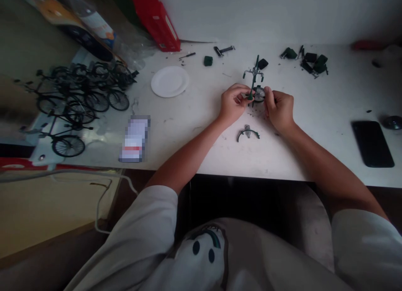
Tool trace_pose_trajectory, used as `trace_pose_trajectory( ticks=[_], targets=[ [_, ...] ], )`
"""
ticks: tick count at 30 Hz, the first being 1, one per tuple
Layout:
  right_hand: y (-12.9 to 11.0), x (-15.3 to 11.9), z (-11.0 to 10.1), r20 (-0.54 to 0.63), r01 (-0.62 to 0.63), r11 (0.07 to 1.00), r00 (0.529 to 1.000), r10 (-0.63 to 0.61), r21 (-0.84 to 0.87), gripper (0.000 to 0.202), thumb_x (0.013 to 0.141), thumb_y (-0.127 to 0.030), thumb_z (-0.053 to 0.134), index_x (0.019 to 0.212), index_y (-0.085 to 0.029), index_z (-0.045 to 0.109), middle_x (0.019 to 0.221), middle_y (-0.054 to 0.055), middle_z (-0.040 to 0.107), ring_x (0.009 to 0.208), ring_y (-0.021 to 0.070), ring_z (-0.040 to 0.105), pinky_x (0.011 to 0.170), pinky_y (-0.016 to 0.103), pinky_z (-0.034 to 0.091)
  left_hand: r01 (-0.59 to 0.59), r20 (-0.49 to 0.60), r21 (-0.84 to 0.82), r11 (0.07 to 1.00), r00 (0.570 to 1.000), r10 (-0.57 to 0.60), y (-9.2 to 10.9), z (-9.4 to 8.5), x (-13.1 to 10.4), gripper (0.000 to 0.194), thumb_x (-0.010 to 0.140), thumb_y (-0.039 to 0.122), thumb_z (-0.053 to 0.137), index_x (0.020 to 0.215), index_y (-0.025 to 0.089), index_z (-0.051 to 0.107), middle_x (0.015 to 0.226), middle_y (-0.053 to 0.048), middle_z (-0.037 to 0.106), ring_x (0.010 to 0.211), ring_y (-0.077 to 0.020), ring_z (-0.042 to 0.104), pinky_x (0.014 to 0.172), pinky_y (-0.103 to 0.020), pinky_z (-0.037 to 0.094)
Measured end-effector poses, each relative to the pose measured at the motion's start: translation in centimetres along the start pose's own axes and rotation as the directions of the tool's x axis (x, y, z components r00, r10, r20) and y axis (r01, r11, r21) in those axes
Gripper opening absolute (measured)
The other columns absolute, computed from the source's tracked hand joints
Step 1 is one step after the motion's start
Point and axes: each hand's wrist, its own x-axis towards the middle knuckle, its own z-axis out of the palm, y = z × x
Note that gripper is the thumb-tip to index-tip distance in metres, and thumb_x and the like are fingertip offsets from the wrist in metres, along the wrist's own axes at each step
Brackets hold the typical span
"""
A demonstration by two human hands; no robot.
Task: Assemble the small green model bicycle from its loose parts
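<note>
Left hand (235, 103) is pinching the green frame (253, 85); right hand (280, 109) is curling beside the wheel (259, 94), and whether its fingers are gripping, I cannot tell.

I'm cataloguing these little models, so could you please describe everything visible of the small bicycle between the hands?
The small bicycle has a slim dark green frame, silvery handlebars with dark grips, and a spoked wheel; no second wheel can be made out. It looks metallic. Its long tube points away from the person, over the white table. The left hand pinches the frame; the right hand is by the wheel, contact unclear.
</note>
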Motion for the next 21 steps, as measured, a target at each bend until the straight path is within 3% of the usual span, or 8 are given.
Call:
trace_pose_trajectory(
  ticks=[5, 10, 21],
  targets=[
    [-0.5, -0.4, 0.2, -0.011, -0.001, 1.000, 1.000, 0.001, 0.026, 0.082, 0.106, -0.095, 0.049, 0.060, -0.028, 0.057, 0.045, -0.001, 0.052, 0.043, 0.0167, 0.053, 0.059, 0.038, 0.057, -0.053, -0.025, -0.054, 0.997, 0.998, 0.052, -0.1, 0.1, 0.0, 0.010, 0.095, 0.022, 0.085, 0.104, 0.026, 0.087, 0.110, -0.004, 0.083, 0.065, -0.0074, 0.062, 0.056, -0.022, 0.043],
    [-0.5, -0.6, 0.4, -0.038, 0.018, 1.000, 0.999, -0.017, 0.014, 0.081, 0.106, -0.095, 0.049, 0.064, -0.027, 0.062, 0.048, 0.000, 0.060, 0.045, 0.0180, 0.057, 0.060, 0.038, 0.055, -0.005, -0.024, -0.048, 0.999, 1.000, 0.004, 0.4, 0.0, 0.1, 0.019, 0.089, 0.009, 0.083, 0.100, 0.024, 0.087, 0.107, -0.003, 0.085, 0.066, -0.0076, 0.065, 0.058, -0.021, 0.047],
    [0.2, -0.4, 0.0, 0.010, 0.091, 0.993, 0.996, -0.091, -0.080, 0.071, 0.111, -0.087, 0.051, 0.078, -0.027, 0.068, 0.063, 0.003, 0.074, 0.052, 0.0193, 0.065, 0.067, 0.038, 0.059, -0.024, -0.036, -0.155, 0.988, 0.999, 0.019, 0.7, -0.3, 0.4, 0.019, 0.085, 0.010, 0.087, 0.098, 0.023, 0.089, 0.104, -0.004, 0.086, 0.066, -0.0076, 0.066, 0.060, -0.020, 0.050]
  ],
)
